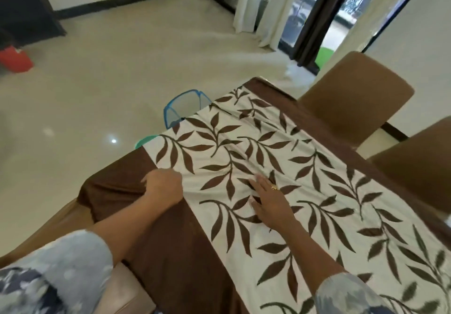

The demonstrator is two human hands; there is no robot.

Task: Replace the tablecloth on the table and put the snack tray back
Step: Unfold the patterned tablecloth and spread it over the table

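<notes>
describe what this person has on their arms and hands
The left sleeve and right sleeve are loose pale blue-grey fabric with a blotchy navy print, leaving the forearms bare. The right hand wears a gold ring on one finger; the left hand shows no jewellery.

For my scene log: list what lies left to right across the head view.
Red container on the floor → left hand gripping the tablecloth → right hand flat on it → farther brown chair.

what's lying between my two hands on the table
Only the tablecloth: its wrinkled cream leaf-print panel runs from the left hand to the right hand, nothing on it, as the head view shows.
</notes>
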